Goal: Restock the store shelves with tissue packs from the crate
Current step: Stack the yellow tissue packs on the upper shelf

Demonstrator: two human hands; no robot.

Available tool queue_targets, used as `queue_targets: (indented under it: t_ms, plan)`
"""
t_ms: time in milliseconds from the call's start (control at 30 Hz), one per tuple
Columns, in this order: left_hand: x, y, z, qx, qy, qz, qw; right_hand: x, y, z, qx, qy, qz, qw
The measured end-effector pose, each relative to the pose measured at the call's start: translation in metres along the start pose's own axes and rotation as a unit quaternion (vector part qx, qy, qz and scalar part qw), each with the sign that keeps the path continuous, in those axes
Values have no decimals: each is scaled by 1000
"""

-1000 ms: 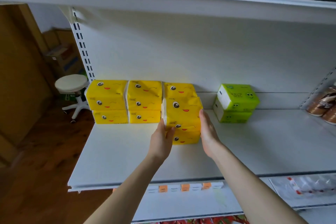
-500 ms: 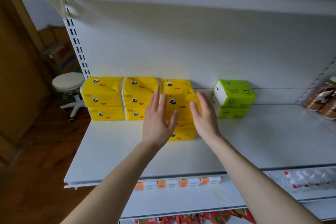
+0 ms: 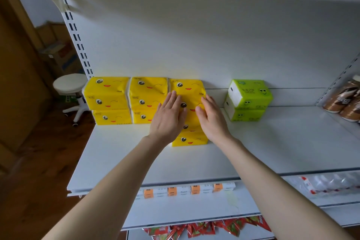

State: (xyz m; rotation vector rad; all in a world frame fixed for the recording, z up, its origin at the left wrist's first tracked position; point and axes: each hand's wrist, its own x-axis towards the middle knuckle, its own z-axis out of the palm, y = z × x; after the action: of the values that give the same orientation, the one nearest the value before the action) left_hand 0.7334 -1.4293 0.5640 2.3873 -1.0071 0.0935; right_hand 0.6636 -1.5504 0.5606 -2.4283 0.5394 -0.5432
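**Both hands flat on the third yellow stack**

We see the left hand point(image 3: 167, 121) spread open, its fingers straight and a little fanned. The palm lies against the front of the rightmost yellow stack point(image 3: 190, 140), and the fingertips reach up to where that stack meets the middle yellow stack point(image 3: 148, 93). The right hand point(image 3: 211, 121) is open too, fingers straight and close together. It is laid along the right front edge of the same stack with the palm turned inward toward the left hand. Neither hand curls round anything, and both only press. The two thumbs point at each other across the yellow wrapper, near but apart.

Both forearms are bare and reach up and forward from the lower corners of the view, drawing closer toward the wrists. The wrists are above the white shelf point(image 3: 272, 152).

The pressed stack stands on this shelf, its lowest pack sticking out nearer to us than the fronts of its neighbours. To its left, the middle stack and the left yellow stack point(image 3: 108, 95) sit back against the rear panel, touching one another. To the right, well apart, two green tissue packs point(image 3: 249, 99) are stacked one on the other. Brown bottles point(image 3: 348, 101) lie at the far right end of the shelf. Orange price labels point(image 3: 194, 189) line the shelf's front edge.
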Motion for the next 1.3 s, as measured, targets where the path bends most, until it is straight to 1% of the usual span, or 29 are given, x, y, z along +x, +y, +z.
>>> queue_targets:
  t_ms: [67,100,167,200,233,300,367,433,633,767,900,967,1033,1167,1233,1300]
  plan:
    - [-8,2,2,-88,72,-6,993,-7,-1,-1,98,66,21,993]
    - [-14,3,4,-152,105,-35,982,-11,-1,-3,151,88,49,983]
    - [-27,8,9,-289,141,-133,938,-20,-1,-4,258,101,123,953]
    - [-33,10,12,-341,140,-181,912,-23,0,-4,302,96,162,934]
    - [-38,10,16,-369,131,-215,895,-26,3,-2,331,86,201,918]
    - [-47,8,25,-399,98,-236,880,-32,10,6,365,58,275,888]
    - [-52,7,31,-433,60,-233,869,-35,13,16,386,24,320,865]
    - [-52,9,32,-437,35,-229,869,-33,16,22,391,5,333,858]
    - [-57,12,26,-395,25,-189,899,-28,14,17,383,-10,343,858]
    - [-56,10,27,-370,23,-183,911,-31,20,13,418,-7,322,849]
    - [-63,11,28,-347,47,-207,914,-43,29,12,438,12,347,829]
    - [-72,15,28,-334,67,-227,913,-54,27,10,449,31,364,815]
    - [-85,20,26,-322,94,-244,910,-68,21,7,452,54,370,810]
    - [-128,21,19,-318,155,-249,902,-105,4,10,448,78,332,826]
    - [-158,11,18,-322,184,-257,892,-129,-7,20,470,68,299,828]
    - [-190,-4,20,-314,200,-273,887,-154,-16,35,471,39,266,840]
